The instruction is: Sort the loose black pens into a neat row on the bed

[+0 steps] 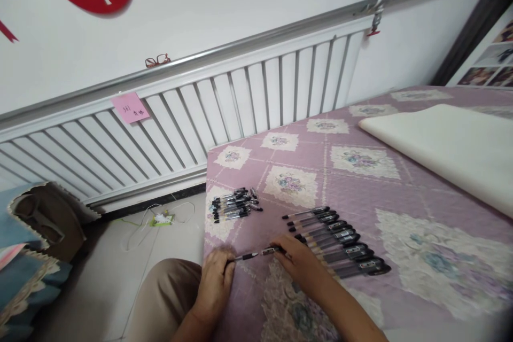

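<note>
My left hand [218,272] is closed around the barrel of a pen [245,257], whose dark grip and tip point right. Just off that tip, my right hand [292,256] pinches a black pen cap [269,250] with a small label on it. A narrow gap shows between tip and cap. Beside my right hand lies a row of capped pens [344,238], side by side with their black caps to the right. Farther left on the cover is a smaller pile of pens [234,206] with dark ends. My fingers hide part of the held pen and cap.
A purple flowered cover [296,165] lies over the surface. At right sits a cream folded sheet [441,144]. Behind runs a white radiator [240,99] with a pink note [130,107] and glasses [157,60] on its pipe. A power strip [162,219] lies on the floor.
</note>
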Action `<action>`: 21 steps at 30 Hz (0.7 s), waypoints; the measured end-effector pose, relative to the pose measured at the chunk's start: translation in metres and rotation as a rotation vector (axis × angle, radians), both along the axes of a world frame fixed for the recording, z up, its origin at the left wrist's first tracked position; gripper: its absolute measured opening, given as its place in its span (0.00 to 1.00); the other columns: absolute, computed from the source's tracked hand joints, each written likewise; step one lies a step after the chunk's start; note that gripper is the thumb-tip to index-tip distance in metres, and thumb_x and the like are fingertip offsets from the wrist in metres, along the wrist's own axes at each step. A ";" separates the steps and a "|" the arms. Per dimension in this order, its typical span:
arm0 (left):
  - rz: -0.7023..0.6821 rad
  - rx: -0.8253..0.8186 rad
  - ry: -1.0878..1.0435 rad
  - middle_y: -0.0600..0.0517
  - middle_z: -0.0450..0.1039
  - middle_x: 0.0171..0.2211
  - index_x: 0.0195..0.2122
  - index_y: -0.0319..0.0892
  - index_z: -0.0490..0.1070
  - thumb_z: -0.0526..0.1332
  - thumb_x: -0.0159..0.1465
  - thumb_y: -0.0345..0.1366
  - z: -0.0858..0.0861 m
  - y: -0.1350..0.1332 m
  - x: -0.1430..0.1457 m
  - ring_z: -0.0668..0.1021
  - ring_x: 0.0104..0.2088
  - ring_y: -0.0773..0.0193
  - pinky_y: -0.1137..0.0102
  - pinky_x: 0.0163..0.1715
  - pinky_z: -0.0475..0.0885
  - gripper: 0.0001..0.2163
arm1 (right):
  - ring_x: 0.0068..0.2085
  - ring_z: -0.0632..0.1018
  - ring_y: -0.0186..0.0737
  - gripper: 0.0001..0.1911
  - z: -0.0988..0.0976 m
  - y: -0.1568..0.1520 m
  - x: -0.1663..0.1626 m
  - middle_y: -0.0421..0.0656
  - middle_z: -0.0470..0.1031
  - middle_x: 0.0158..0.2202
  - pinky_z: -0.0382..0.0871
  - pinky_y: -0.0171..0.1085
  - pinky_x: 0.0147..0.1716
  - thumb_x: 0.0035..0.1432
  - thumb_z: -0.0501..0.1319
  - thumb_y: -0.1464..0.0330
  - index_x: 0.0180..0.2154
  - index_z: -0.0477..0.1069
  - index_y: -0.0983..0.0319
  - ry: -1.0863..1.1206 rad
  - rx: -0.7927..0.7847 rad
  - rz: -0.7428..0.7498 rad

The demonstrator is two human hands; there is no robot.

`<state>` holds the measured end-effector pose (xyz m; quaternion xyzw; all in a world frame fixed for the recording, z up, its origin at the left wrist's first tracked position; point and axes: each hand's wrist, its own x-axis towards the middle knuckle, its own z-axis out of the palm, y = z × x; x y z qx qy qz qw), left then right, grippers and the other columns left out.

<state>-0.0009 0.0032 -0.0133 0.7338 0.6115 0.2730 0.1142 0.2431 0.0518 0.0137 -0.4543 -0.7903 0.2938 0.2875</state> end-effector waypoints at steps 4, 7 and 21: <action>-0.022 -0.028 0.001 0.50 0.73 0.36 0.36 0.45 0.70 0.53 0.62 0.32 0.002 -0.001 0.000 0.72 0.40 0.58 0.60 0.43 0.66 0.07 | 0.42 0.73 0.42 0.11 -0.003 -0.001 -0.008 0.45 0.75 0.39 0.65 0.39 0.43 0.57 0.54 0.73 0.40 0.71 0.60 -0.022 -0.022 0.024; -0.044 -0.038 -0.005 0.50 0.73 0.37 0.36 0.45 0.70 0.53 0.62 0.33 0.002 -0.001 0.000 0.72 0.41 0.58 0.60 0.44 0.66 0.07 | 0.42 0.74 0.42 0.10 -0.003 -0.004 -0.016 0.44 0.75 0.38 0.65 0.38 0.42 0.57 0.55 0.73 0.40 0.71 0.60 -0.061 -0.043 0.046; -0.067 -0.082 -0.025 0.49 0.74 0.37 0.37 0.45 0.71 0.53 0.63 0.34 0.001 -0.004 -0.002 0.73 0.41 0.57 0.61 0.43 0.68 0.08 | 0.42 0.72 0.40 0.09 0.000 -0.013 -0.034 0.42 0.73 0.39 0.63 0.35 0.42 0.58 0.54 0.73 0.39 0.72 0.59 -0.147 -0.037 0.115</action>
